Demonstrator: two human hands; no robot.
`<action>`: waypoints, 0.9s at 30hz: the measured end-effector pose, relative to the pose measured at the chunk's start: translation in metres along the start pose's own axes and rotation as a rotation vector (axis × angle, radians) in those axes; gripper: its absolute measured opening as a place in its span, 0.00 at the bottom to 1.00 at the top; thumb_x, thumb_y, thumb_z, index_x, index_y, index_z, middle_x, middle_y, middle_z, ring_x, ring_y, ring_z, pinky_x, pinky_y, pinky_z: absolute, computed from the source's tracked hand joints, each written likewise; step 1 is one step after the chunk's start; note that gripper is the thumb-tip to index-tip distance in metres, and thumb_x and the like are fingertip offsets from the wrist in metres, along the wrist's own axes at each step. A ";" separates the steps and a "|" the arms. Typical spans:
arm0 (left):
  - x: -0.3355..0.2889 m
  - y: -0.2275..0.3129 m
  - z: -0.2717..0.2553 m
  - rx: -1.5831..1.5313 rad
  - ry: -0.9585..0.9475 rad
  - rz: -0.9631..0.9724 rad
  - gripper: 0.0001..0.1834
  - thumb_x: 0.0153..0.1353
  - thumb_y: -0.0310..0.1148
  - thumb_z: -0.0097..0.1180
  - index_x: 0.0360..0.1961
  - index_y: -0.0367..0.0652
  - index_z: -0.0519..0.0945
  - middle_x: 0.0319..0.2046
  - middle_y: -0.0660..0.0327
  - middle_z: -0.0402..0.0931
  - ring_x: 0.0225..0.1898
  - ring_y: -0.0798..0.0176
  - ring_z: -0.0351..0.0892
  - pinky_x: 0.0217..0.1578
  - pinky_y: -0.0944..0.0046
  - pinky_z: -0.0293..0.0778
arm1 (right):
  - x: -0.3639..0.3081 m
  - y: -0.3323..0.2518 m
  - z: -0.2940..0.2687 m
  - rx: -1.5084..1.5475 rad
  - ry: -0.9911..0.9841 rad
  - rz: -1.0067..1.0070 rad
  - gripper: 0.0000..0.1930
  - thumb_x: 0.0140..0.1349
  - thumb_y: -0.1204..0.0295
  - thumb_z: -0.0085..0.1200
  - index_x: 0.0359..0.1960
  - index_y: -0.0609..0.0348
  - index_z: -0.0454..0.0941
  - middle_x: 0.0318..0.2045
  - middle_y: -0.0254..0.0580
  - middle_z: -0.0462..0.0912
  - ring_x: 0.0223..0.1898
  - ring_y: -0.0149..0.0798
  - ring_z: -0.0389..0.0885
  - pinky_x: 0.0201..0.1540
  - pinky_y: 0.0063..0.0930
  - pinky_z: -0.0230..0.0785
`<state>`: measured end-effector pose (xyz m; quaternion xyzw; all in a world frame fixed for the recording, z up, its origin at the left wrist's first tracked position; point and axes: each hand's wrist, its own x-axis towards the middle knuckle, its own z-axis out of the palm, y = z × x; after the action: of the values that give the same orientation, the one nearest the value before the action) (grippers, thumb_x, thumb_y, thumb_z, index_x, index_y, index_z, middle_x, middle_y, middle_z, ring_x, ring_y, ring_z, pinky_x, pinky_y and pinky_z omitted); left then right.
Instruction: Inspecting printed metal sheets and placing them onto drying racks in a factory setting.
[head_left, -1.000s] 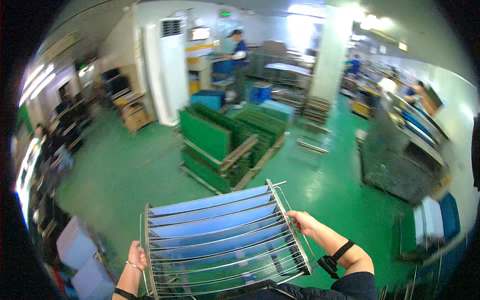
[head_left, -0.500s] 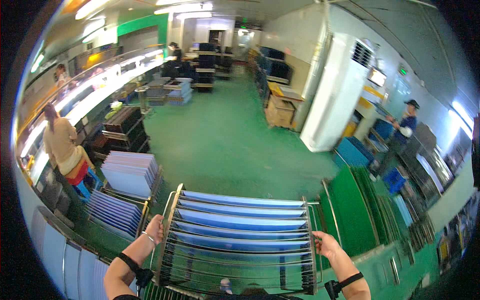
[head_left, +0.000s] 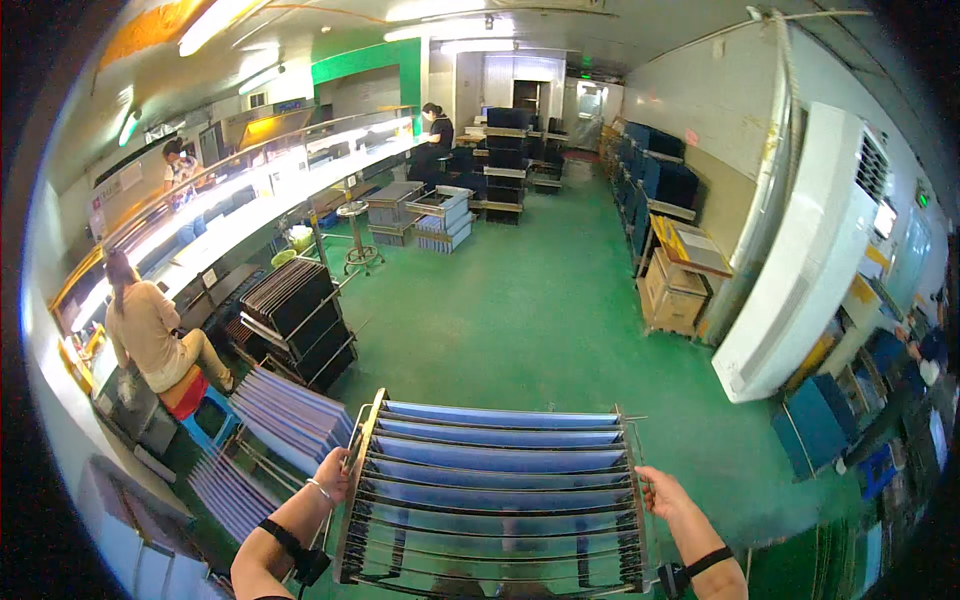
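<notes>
In front of me is a metal rack (head_left: 366, 450) with a slotted frame, and I hold it between both hands. Several light-blue flat panels (head_left: 505, 470) stand in its far slots; the nearer slots show thin bars with green floor behind them. My left hand (head_left: 335, 474) is closed around the wire handle on the rack's left side. On the opposite side, my right hand (head_left: 660, 492) has its fingers curled at the right handle, partly hidden by the frame. A dark strap with a small black device circles each forearm.
Racks of blue panels (head_left: 290, 412) stand close on the left, beside a seated person (head_left: 150, 325) at a lit workbench. Dark stacked racks (head_left: 298, 310) lie beyond. A tall white cabinet unit (head_left: 800, 260) and a wooden box (head_left: 670, 292) line the right wall. Green floor (head_left: 500, 320) runs ahead.
My view has turned right-to-left, so the room's contents have shifted rightward in the picture. The rack stays in both hands and the left-hand panel racks are closer beside it.
</notes>
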<state>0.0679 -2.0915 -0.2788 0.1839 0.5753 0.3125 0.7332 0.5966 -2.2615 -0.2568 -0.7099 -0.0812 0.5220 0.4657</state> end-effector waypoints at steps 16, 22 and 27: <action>0.446 0.321 0.268 0.007 0.017 0.010 0.14 0.43 0.46 0.47 0.18 0.49 0.61 0.12 0.68 0.55 0.13 0.68 0.53 0.18 0.65 0.55 | 0.413 -0.372 0.102 0.018 0.081 0.036 0.17 0.41 0.55 0.56 0.27 0.51 0.67 0.18 0.30 0.61 0.16 0.24 0.55 0.15 0.18 0.47; 0.547 0.457 0.424 0.056 0.089 0.082 0.14 0.43 0.45 0.47 0.12 0.52 0.60 0.08 0.70 0.51 0.11 0.70 0.50 0.13 0.68 0.50 | 0.607 -0.536 0.142 0.042 -0.066 -0.027 0.23 0.38 0.54 0.57 0.33 0.53 0.67 0.18 0.30 0.61 0.15 0.25 0.55 0.15 0.18 0.46; 0.672 0.551 0.488 0.036 0.217 0.038 0.20 0.45 0.46 0.45 0.04 0.51 0.58 0.02 0.69 0.50 0.05 0.68 0.48 0.08 0.65 0.48 | 0.754 -0.667 0.193 -0.053 -0.001 -0.020 0.20 0.41 0.54 0.55 0.33 0.52 0.68 0.17 0.29 0.62 0.17 0.25 0.57 0.18 0.20 0.50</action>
<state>0.4961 -1.1913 -0.2903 0.1732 0.6532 0.3341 0.6571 1.0191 -1.3280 -0.2653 -0.7208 -0.1026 0.5153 0.4520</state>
